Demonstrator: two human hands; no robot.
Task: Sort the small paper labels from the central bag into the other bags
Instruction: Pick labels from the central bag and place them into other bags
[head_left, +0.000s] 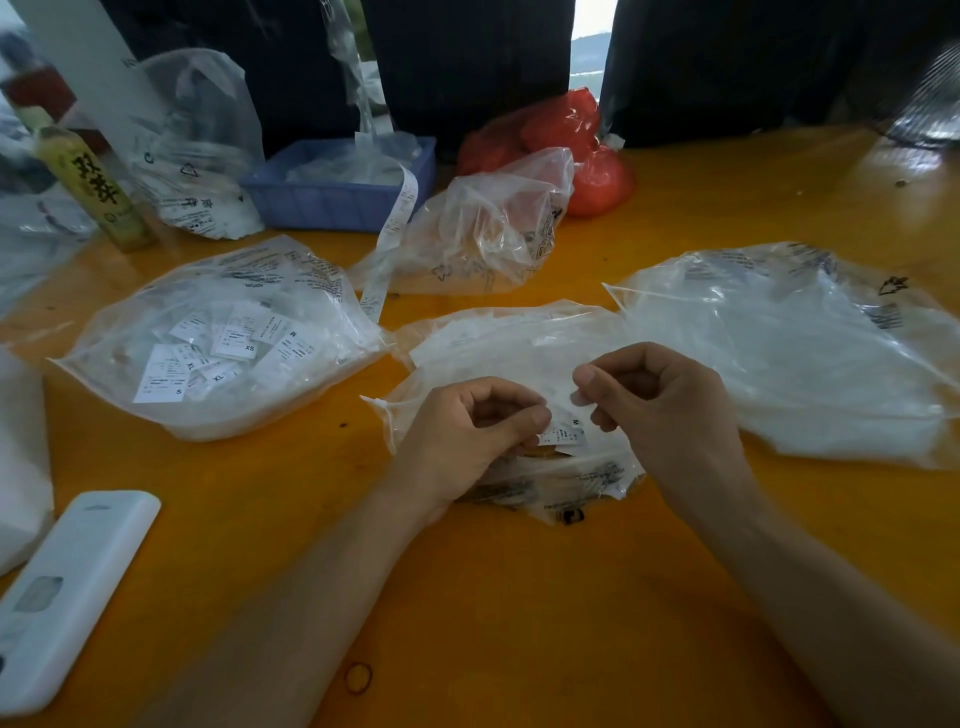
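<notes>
Left hand (470, 431) and right hand (660, 400) both pinch a small M label (563, 431) over the central bag (519, 343), likely to read its size. Left bag (223, 332) and right bag (779, 353) flank it on the table (519, 597), mouths within reach.

Only 1 view is given, from a wide-angle camera worn on the person's head. It looks forward and down across the orange desk (519, 597), with both forearms entering from the bottom edge and the hands close below the lens near the middle of the frame. The far edge of the desk and a dark backdrop fill the top. Straight lines bow toward the edges, and the corners are blurred.
</notes>
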